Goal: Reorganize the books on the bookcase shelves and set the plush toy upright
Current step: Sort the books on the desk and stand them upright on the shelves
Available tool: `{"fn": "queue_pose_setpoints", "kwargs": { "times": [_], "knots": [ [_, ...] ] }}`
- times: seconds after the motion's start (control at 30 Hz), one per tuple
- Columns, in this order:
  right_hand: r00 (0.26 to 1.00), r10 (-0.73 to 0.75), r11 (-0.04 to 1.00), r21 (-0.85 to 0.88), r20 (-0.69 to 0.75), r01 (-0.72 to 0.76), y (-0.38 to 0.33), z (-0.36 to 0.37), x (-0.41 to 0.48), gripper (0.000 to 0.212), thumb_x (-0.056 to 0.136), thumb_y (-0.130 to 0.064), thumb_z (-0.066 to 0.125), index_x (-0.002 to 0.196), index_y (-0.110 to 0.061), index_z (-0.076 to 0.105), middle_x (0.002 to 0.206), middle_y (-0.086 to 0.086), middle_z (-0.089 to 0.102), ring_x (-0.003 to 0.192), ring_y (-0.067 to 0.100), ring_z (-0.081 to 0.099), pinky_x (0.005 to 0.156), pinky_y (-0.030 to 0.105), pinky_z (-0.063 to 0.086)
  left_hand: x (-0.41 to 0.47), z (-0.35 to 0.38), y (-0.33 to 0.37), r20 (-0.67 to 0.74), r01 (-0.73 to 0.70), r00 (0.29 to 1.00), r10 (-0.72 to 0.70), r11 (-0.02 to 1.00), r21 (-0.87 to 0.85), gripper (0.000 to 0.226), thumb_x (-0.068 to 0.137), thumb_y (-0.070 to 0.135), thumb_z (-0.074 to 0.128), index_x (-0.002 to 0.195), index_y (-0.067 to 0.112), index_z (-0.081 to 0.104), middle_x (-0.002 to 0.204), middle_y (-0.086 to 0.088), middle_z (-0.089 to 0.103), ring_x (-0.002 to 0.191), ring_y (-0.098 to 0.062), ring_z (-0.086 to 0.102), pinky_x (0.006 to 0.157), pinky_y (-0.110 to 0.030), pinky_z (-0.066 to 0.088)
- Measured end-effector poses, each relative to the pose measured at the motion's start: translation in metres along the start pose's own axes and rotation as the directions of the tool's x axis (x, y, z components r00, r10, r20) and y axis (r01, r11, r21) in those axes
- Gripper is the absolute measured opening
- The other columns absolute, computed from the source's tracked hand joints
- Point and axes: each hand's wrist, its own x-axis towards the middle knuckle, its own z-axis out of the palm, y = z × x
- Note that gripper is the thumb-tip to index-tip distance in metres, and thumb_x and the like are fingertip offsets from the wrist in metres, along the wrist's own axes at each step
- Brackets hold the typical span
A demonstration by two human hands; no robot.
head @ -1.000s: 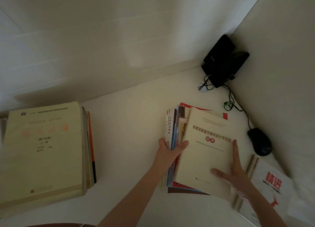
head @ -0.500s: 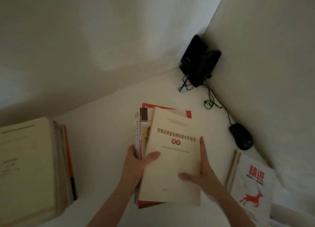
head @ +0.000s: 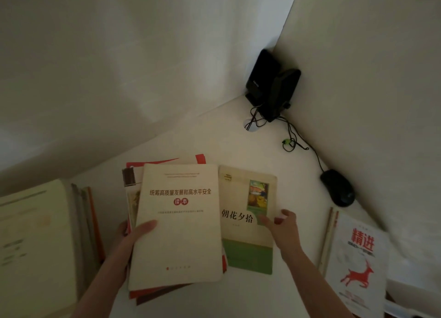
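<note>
Cream book [head: 177, 224] clasped by left grip [head: 133, 236] | green book [head: 245, 224] pinched at edge by right grip [head: 284, 229]

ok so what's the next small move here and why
Probably draw the green-banded book rightward, clear of the stack. The right hand pinches its right edge, while the left hand steadies the stack with its thumb on the cream book. The two covers' edges meet, so it looks only partly separated.

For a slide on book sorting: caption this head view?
Left hand grips a stack of books topped by a cream paperback; right hand holds a green-and-cream book beside it.
</note>
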Motion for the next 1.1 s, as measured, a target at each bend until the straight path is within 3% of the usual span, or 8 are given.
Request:
{"fn": "queue_pose_setpoints", "kwargs": {
  "times": [0.13, 0.27, 0.4, 0.53, 0.77, 0.87, 1.0, 1.1],
  "knots": [
    [0.997, 0.078, 0.996, 0.045, 0.029, -0.079, 0.011, 0.009, 0.024, 0.063, 0.045, -0.043, 0.089, 0.094, -0.007, 0.071, 0.093, 0.011, 0.072, 0.091, 0.034, 0.065, 0.087, 0.052, 0.051, -0.002, -0.003, 0.000, 0.010, 0.019, 1.000, -0.019, 1.000, 0.013, 0.092, 0.050, 0.032, 0.087, 0.130, 0.014, 0.044, 0.108, -0.018, 0.067, 0.091, -0.039, 0.067, 0.081, -0.057, 0.053],
    [0.992, 0.078, 0.996, 0.047, -0.102, -0.074, -0.012, 0.001, 0.002, 0.048, 0.071, -0.022, 0.081, 0.106, -0.006, 0.054, 0.117, 0.014, 0.054, 0.109, 0.034, 0.048, 0.086, 0.039, 0.041, -0.001, -0.005, 0.002, 0.009, 0.013, 1.000, -0.013, 1.000, 0.007, 0.111, 0.031, 0.044, 0.087, 0.130, 0.017, 0.044, 0.109, -0.015, 0.067, 0.090, -0.037, 0.068, 0.079, -0.056, 0.054],
    [0.996, 0.076, 0.950, 0.302, 0.042, -0.085, -0.013, -0.007, 0.004, 0.059, 0.075, -0.008, 0.078, 0.123, 0.001, 0.044, 0.117, 0.021, 0.058, 0.103, 0.036, 0.059, 0.080, 0.044, 0.051, 0.003, -0.007, 0.002, 0.028, 0.004, 1.000, -0.004, 1.000, 0.004, 0.115, 0.030, 0.049, 0.089, 0.131, 0.018, 0.044, 0.108, -0.015, 0.068, 0.089, -0.036, 0.069, 0.078, -0.057, 0.055],
    [0.990, -0.140, 0.985, 0.098, 0.006, 0.139, -0.017, -0.013, -0.007, 0.007, 0.086, -0.003, 0.064, 0.089, -0.009, 0.063, 0.097, 0.019, 0.070, 0.080, 0.029, 0.066, 0.077, 0.050, 0.055, 0.004, -0.005, 0.006, 0.047, -0.009, 0.999, 0.008, 1.000, 0.021, 0.112, 0.032, 0.048, 0.087, 0.131, 0.018, 0.044, 0.109, -0.013, 0.068, 0.089, -0.034, 0.069, 0.079, -0.054, 0.055],
    [0.928, -0.367, 0.929, 0.030, -0.068, 0.370, -0.042, -0.070, -0.026, 0.007, 0.091, -0.009, 0.058, 0.090, -0.016, 0.060, 0.092, 0.016, 0.070, 0.078, 0.030, 0.068, 0.078, 0.051, 0.055, 0.000, 0.004, 0.007, 0.091, -0.015, 0.996, 0.014, 1.000, 0.006, 0.109, 0.034, 0.048, 0.088, 0.130, 0.014, 0.048, 0.110, -0.009, 0.069, 0.093, -0.029, 0.069, 0.085, -0.049, 0.054],
    [0.890, -0.435, 0.884, 0.122, -0.135, 0.451, -0.073, -0.111, -0.040, 0.014, 0.090, -0.006, 0.059, 0.102, -0.013, 0.061, 0.091, 0.013, 0.070, 0.069, 0.018, 0.068, 0.062, 0.033, 0.057, -0.010, 0.010, 0.018, 0.048, -0.052, 0.998, 0.048, 0.994, 0.093, 0.093, 0.056, 0.037, 0.086, 0.136, 0.017, 0.044, 0.125, -0.012, 0.061, 0.101, -0.030, 0.064, 0.090, -0.048, 0.050],
    [0.872, -0.480, 0.847, 0.313, 0.101, 0.430, -0.108, -0.125, -0.058, 0.044, 0.066, -0.035, 0.080, 0.099, -0.010, 0.066, 0.079, 0.002, 0.074, 0.062, 0.010, 0.070, 0.052, 0.022, 0.056, -0.016, 0.015, 0.040, -0.187, -0.175, 0.944, 0.273, 0.892, 0.418, 0.081, 0.086, 0.026, 0.066, 0.150, 0.024, 0.017, 0.154, -0.009, 0.012, 0.138, -0.032, 0.026, 0.108, -0.048, 0.029],
    [0.869, -0.458, 0.870, 0.295, 0.185, 0.396, -0.112, -0.090, -0.062, 0.065, 0.049, -0.046, 0.087, 0.099, -0.010, 0.066, 0.081, 0.005, 0.075, 0.071, 0.019, 0.072, 0.063, 0.034, 0.060, -0.029, 0.025, 0.041, -0.060, -0.346, 0.898, 0.437, 0.781, 0.520, 0.066, 0.092, 0.023, 0.057, 0.148, 0.024, 0.022, 0.152, -0.007, 0.013, 0.136, -0.025, 0.027, 0.108, -0.042, 0.031]
  ]
}}
